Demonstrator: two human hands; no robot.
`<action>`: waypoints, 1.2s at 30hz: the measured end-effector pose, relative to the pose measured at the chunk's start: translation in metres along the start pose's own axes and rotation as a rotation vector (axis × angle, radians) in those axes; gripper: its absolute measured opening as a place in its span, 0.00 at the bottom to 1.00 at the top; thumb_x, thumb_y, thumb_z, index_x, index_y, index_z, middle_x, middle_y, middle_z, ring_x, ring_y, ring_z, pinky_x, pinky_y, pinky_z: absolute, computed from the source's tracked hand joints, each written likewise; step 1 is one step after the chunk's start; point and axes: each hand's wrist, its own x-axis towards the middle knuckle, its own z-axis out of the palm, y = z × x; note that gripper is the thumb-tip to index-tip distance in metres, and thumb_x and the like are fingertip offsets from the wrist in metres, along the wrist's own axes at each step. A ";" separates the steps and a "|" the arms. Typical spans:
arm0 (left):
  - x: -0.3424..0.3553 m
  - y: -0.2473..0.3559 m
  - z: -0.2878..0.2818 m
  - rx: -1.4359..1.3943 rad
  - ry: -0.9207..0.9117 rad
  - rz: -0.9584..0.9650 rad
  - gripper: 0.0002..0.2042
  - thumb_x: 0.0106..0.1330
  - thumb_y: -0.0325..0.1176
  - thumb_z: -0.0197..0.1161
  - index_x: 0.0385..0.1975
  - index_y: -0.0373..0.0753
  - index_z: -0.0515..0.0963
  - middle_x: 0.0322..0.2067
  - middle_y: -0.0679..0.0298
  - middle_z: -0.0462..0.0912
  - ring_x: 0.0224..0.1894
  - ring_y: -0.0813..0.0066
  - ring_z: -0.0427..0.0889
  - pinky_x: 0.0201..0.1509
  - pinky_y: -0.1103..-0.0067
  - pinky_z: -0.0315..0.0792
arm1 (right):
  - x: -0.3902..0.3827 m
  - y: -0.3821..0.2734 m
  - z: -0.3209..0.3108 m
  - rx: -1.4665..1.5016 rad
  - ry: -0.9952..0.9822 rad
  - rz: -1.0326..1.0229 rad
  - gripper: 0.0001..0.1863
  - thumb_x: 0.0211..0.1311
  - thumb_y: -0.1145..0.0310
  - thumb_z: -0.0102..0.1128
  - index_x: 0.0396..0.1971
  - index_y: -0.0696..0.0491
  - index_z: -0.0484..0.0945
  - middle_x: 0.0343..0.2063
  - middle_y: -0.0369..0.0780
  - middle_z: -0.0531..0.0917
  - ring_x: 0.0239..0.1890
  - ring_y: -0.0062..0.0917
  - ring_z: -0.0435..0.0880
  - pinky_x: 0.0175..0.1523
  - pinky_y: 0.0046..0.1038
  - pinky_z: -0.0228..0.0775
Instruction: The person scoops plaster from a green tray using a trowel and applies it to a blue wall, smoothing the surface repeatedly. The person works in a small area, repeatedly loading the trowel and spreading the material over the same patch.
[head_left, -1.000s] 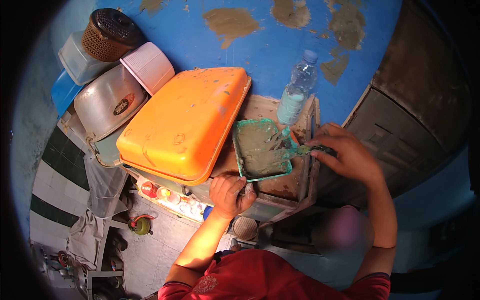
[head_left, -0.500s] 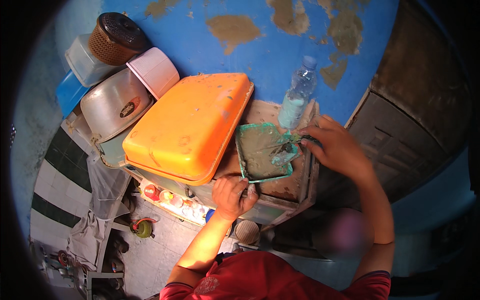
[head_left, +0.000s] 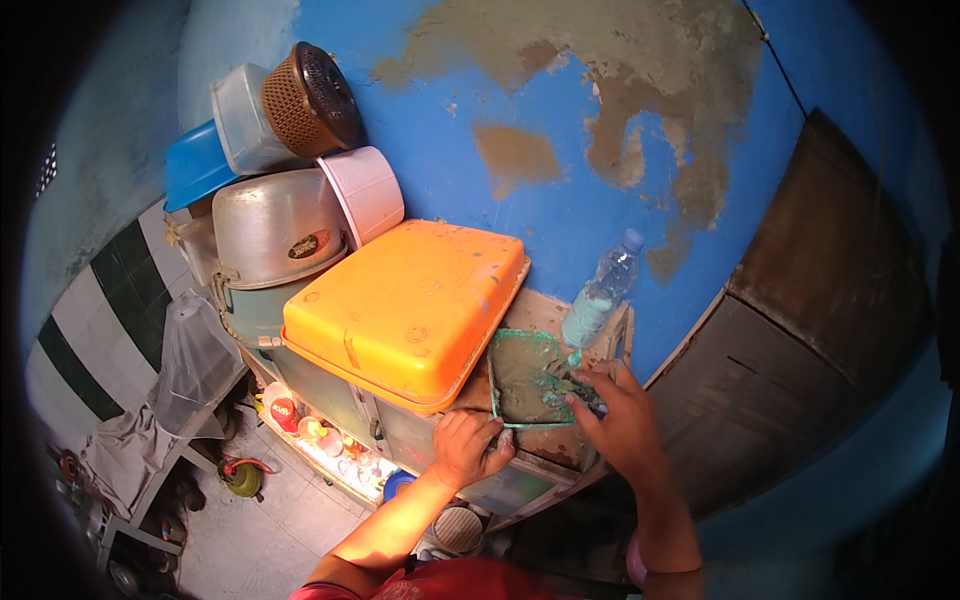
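Observation:
A small square tray with a green rim [head_left: 493, 372] rests on the cabinet top, holding wet grey-brown paste [head_left: 524, 378]. My left hand [head_left: 467, 447] is closed on the tray's near left corner, fingers curled at the rim. In my right hand [head_left: 622, 415] is a putty knife [head_left: 566, 388], its blade smeared with green and grey and lying in the paste at the tray's right side. My fingers hide much of its handle. Just behind the tray stands an upright clear plastic bottle [head_left: 598, 295] with pale contents.
An upturned orange basin [head_left: 405, 310] lies left of the tray. Beyond it are stacked a metal pot [head_left: 270, 225], a pink tub [head_left: 368, 193] and a brown basket [head_left: 300, 105]. The blue wall [head_left: 430, 130] behind has grey-brown patches. A dark wooden panel [head_left: 760, 390] stands right.
The view has tilted up, showing more of the patched wall. My right hand has lowered beside the tray with the putty knife. My left hand keeps its hold on the tray's corner.

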 end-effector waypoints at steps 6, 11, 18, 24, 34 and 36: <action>0.002 0.000 -0.003 -0.011 0.007 0.004 0.15 0.48 0.33 0.70 0.36 0.38 0.76 0.28 0.61 0.79 0.29 0.60 0.79 0.32 0.70 0.70 | -0.006 -0.010 0.010 0.192 0.221 0.057 0.16 0.52 0.78 0.71 0.43 0.60 0.82 0.40 0.43 0.78 0.44 0.33 0.82 0.49 0.29 0.73; -0.001 0.001 -0.001 -0.034 0.026 -0.017 0.15 0.47 0.34 0.71 0.35 0.37 0.78 0.28 0.61 0.78 0.30 0.60 0.79 0.34 0.70 0.70 | -0.010 -0.006 0.014 0.154 0.183 0.074 0.14 0.53 0.75 0.71 0.41 0.59 0.83 0.41 0.44 0.80 0.44 0.35 0.82 0.50 0.31 0.73; 0.001 0.001 -0.004 0.000 0.016 -0.017 0.14 0.48 0.34 0.71 0.33 0.37 0.79 0.27 0.62 0.78 0.30 0.62 0.78 0.34 0.71 0.70 | -0.010 -0.012 0.011 0.072 0.099 0.119 0.15 0.55 0.70 0.70 0.42 0.58 0.82 0.41 0.47 0.81 0.43 0.44 0.81 0.48 0.36 0.73; -0.002 0.002 -0.005 -0.022 0.001 -0.045 0.14 0.49 0.33 0.70 0.35 0.39 0.77 0.28 0.62 0.79 0.31 0.61 0.79 0.34 0.71 0.70 | -0.010 -0.013 0.013 0.050 0.097 0.062 0.16 0.53 0.71 0.71 0.42 0.58 0.82 0.41 0.47 0.81 0.45 0.44 0.81 0.50 0.38 0.72; -0.006 0.002 -0.008 -0.039 -0.043 -0.038 0.15 0.52 0.36 0.71 0.37 0.39 0.78 0.30 0.62 0.79 0.32 0.63 0.78 0.36 0.71 0.70 | -0.013 -0.011 0.013 0.052 0.058 0.082 0.15 0.52 0.73 0.71 0.40 0.61 0.81 0.41 0.46 0.80 0.46 0.41 0.80 0.52 0.36 0.71; -0.007 0.002 -0.007 -0.033 -0.068 -0.059 0.14 0.53 0.35 0.70 0.37 0.39 0.78 0.30 0.63 0.78 0.33 0.64 0.78 0.37 0.71 0.70 | -0.012 -0.010 0.013 0.044 0.058 0.081 0.15 0.52 0.73 0.71 0.40 0.61 0.81 0.41 0.46 0.80 0.46 0.41 0.80 0.53 0.36 0.71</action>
